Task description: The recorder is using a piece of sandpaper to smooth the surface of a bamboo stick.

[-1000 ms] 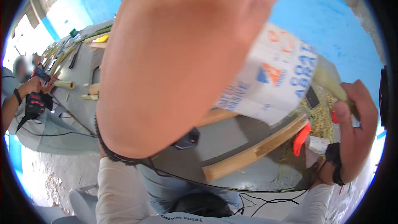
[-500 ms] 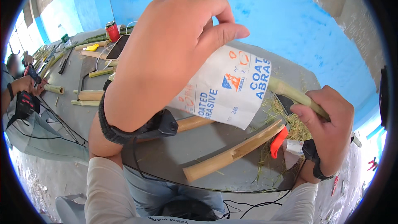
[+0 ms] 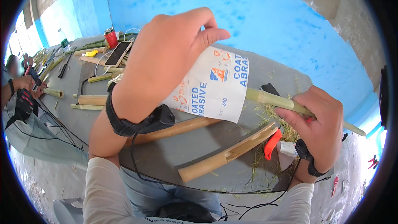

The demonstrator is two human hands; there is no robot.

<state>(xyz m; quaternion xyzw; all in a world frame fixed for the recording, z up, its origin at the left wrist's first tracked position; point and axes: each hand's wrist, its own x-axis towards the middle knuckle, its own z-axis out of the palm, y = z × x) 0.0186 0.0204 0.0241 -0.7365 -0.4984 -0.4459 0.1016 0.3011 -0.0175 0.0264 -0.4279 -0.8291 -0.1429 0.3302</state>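
Note:
My left hand (image 3: 166, 58) is closed on a sheet of sandpaper (image 3: 217, 93), its white printed backing toward me. The paper hangs from the hand, and its upper left part is hidden behind the fingers and wrist. A thin green bamboo stick (image 3: 265, 97) runs behind the sheet, so I cannot tell how far the paper wraps it. My right hand (image 3: 317, 114) grips this stick to the right of the paper, thumb on the near side, with the far end poking out beyond the wrist. Below lies a split bamboo piece (image 3: 228, 154) with a notch.
An orange-red tool handle (image 3: 273, 144) and bamboo shavings (image 3: 296, 128) lie under my right hand. Another bamboo length (image 3: 178, 129) rests below my left forearm. A phone (image 3: 118, 53), a red can (image 3: 110, 38) and bamboo pieces stand farther left. A co-worker's hand (image 3: 27, 83) is at far left.
Both hands have shifted left, and my left hand sits lower with the sandpaper. The bamboo stick has moved left too and lies flatter, with its right end now showing past my hand.

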